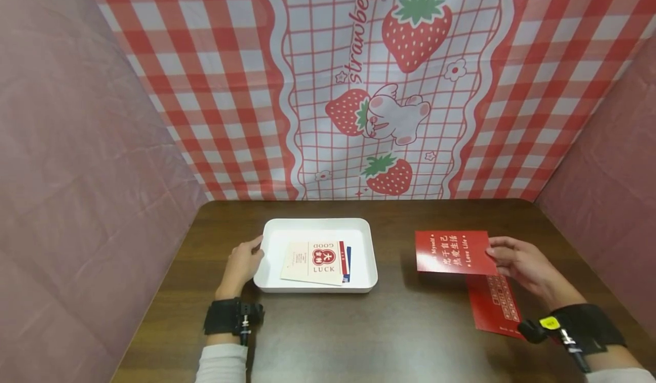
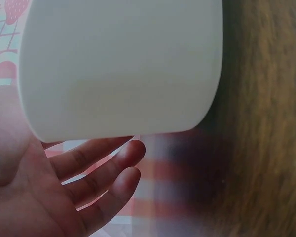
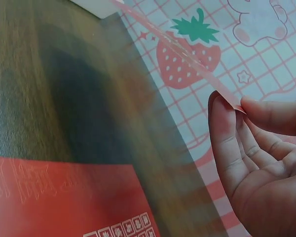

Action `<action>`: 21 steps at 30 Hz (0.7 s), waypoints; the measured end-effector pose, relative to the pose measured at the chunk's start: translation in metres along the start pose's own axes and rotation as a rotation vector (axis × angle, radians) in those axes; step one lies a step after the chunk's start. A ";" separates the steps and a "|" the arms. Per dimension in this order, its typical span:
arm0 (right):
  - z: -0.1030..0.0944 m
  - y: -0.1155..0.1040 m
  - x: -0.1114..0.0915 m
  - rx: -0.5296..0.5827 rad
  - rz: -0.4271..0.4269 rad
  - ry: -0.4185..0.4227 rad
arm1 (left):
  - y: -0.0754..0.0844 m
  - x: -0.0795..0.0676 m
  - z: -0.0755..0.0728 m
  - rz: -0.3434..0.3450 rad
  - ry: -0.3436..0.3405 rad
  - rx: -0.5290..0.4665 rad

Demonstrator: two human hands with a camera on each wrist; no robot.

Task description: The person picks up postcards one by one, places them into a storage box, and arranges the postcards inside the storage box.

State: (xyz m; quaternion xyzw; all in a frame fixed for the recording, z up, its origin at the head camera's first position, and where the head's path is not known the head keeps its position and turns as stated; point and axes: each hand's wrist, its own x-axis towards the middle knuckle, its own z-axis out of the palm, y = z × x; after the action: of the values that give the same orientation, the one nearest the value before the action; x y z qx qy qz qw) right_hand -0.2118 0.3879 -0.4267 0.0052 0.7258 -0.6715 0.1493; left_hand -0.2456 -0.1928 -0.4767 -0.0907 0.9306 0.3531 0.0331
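My left hand grips the left rim of a shallow white tray with thumb and forefinger. The other fingers lie bent beside the tray's wall in the left wrist view. Inside the tray, a cream card printed GOOD LUCK lies over something blue. Off to the right, my right hand pinches the right end of a red card with pale lettering, held above the table. Edge-on, this card slants away from the thumb in the right wrist view. A second red card lies partly beneath it.
The brown wooden table extends under everything. Behind it hangs a red-and-white checked cloth with strawberries. Pinkish fabric walls flank both sides. Each wrist wears a black camera strap.
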 end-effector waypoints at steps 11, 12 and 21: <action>0.012 -0.005 0.004 0.066 -0.031 -0.001 | 0.001 0.001 -0.001 -0.012 -0.011 -0.002; 0.012 -0.005 0.004 0.070 -0.031 -0.002 | 0.002 0.001 -0.001 -0.016 -0.014 -0.004; 0.021 -0.011 0.008 0.048 0.000 0.017 | 0.001 0.001 -0.001 -0.027 -0.027 -0.015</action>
State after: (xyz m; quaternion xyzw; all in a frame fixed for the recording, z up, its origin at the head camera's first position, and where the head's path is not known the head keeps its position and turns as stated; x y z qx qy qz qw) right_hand -0.2171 0.3652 -0.4190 0.0147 0.7109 -0.6885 0.1429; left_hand -0.2466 -0.1933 -0.4754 -0.0987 0.9261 0.3608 0.0495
